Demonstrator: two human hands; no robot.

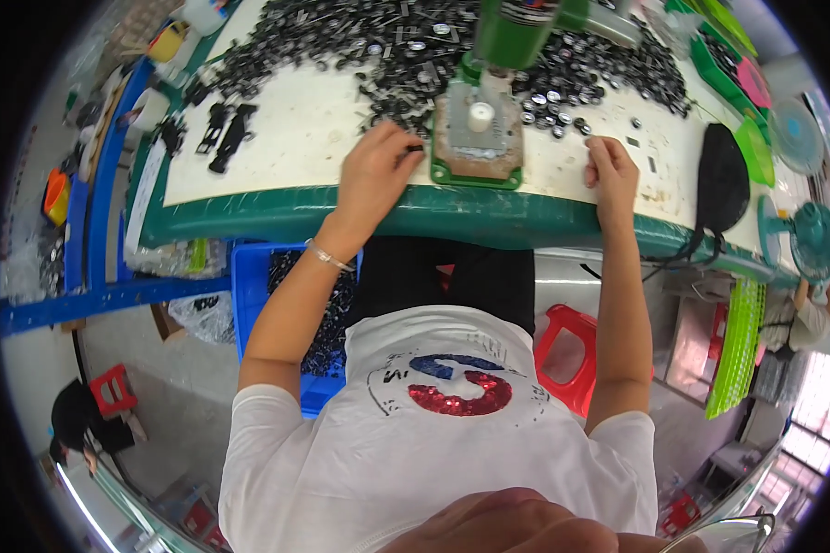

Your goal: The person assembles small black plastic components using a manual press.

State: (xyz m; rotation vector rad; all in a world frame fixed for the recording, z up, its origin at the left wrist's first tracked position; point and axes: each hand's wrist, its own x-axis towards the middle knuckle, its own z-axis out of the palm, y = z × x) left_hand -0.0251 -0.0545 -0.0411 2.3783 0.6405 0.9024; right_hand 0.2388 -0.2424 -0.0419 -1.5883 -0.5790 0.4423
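Observation:
My left hand (pixel 375 175) is pinched around a small black part (pixel 415 148) just left of the press base. The green bench press (pixel 518 37) stands in front of me, its column rising from a metal base plate (pixel 475 164) with a white round peg (pixel 480 116) on top. On the right, my right hand (pixel 612 175) rests at the table's near edge with its fingers curled together. Its fingertips are close to small black-and-silver wheels (pixel 560 119); whatever they hold is too small to make out.
A large heap of small black and silver parts (pixel 341 32) covers the far table. Black toy-car chassis (pixel 233 138) lie at left. A black face mask (pixel 722 175) hangs over the right edge. Below are a blue crate (pixel 249 304) of black parts and a red stool (pixel 563 355).

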